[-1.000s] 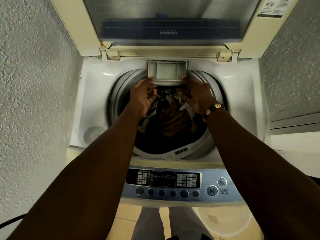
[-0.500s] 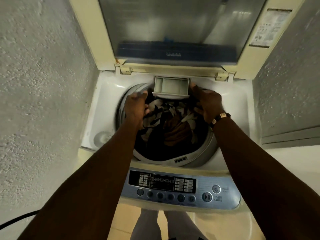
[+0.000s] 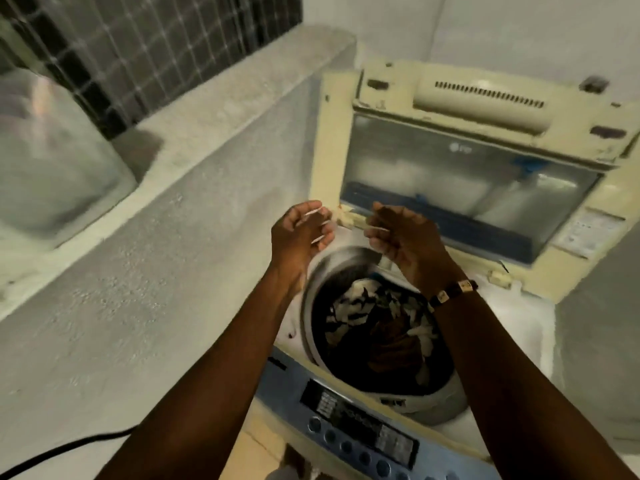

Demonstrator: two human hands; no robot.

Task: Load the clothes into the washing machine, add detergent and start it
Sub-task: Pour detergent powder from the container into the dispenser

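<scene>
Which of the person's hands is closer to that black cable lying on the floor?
Left. The left hand hangs above the drum's left rim, on the same side as the black cable at the bottom left. The right hand hovers further right, over the drum's back edge.

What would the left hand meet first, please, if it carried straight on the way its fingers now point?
Probably the raised lid. The left hand hangs above the drum's rim with loosely curled fingers aimed at the lid's left edge near the hinge. The frame is blurred and depth unclear, so it might pass just left of it.
</scene>
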